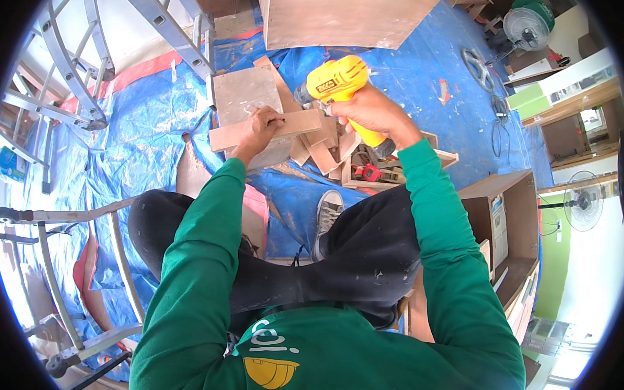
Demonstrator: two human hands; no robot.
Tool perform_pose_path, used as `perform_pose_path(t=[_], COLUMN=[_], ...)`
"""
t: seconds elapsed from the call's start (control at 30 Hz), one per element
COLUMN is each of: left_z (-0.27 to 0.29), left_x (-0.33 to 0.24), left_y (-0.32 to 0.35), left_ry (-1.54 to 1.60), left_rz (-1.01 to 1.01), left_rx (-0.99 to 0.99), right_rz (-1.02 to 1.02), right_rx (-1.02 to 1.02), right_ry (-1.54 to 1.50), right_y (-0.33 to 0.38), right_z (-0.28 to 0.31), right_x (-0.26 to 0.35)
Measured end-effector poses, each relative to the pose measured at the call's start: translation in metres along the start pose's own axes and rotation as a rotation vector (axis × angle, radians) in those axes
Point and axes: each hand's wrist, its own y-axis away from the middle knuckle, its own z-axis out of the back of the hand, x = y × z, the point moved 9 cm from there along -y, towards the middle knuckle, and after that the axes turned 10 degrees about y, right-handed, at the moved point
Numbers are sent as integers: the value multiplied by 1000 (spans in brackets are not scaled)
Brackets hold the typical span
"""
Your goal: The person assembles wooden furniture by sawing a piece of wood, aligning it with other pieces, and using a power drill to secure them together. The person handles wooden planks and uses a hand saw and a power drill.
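My right hand [378,113] is wrapped round the handle of a yellow cordless drill [342,77], held up with its dark chuck toward the left. My left hand [257,133] rests on a narrow light wooden board [301,123], its fingertips pinched round a small dark thing too small to name. That board lies across the near part of a plywood box [245,89]. The drill's chuck is above and to the right of my left fingers, apart from the board.
Wood offcuts [321,153] lie right of the box, beside a wooden tray [448,157] with a red tool. Metal ladders [176,35] stand at the left on a blue tarp [137,112]. A large plywood cabinet [347,18] stands ahead; an open brown cabinet [516,243] is at the right.
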Motion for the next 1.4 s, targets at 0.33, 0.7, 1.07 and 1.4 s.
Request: perform_pose_path(t=[0.33, 0.7, 1.07, 1.4], left_z=[0, 0, -2, -2], left_x=[26, 6, 5, -1], left_y=[-1, -2, 0, 2], left_ry=[110, 37, -43, -71], left_rz=[81, 51, 28, -57], left_rx=[20, 57, 18, 8], right_rz=[-113, -51, -5, -15], right_rx=[157, 198, 201, 206], right_ry=[14, 148, 203, 206], right_y=[-33, -34, -47, -60], right_z=[-20, -31, -38, -46], right_x=[-38, -23, -24, -31])
